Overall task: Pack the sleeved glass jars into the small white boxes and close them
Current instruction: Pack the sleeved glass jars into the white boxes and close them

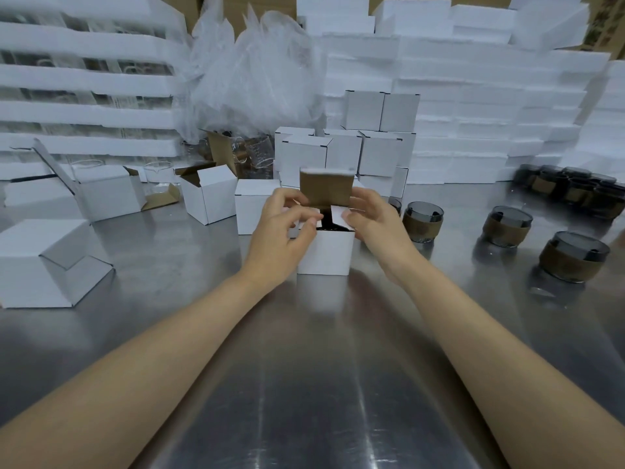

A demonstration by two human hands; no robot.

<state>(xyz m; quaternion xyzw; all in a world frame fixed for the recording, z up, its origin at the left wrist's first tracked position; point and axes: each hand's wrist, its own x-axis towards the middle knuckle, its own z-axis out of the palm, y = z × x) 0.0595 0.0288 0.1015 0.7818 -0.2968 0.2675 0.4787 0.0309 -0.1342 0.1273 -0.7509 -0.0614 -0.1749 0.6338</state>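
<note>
Both grips are narrow and closed on the same thing. The left hand pinches the left side flap of the small white box between thumb and curled fingers. The right hand holds the right side flap, thumb on top and fingers curled behind it. Both forearms reach in from the near edge over the bare steel tabletop.

That box stands upright in the middle of the tabletop, between the two hands. Its side flaps are folded inward and nearly meet, and the narrow gap between them shows the dark packed jar inside. Its lid stands upright at the back, with the brown inner face towards the camera.

At the near left an unfolded box lies with one flap spread on the tabletop. To the right three sleeved jars of smoky glass with brown bands stand apart from one another: the nearest jar, the middle jar, and the jar beside the right hand.

Further back on the left an open box shows its brown inside, and a closed box sits just behind the left hand. Behind the lid rises a stack of closed boxes. At the far right is a cluster of sleeved jars, packed close together. Clear glass beakers stand near the stack, under a heap of plastic bags. White foam sheets are piled along the back.
</note>
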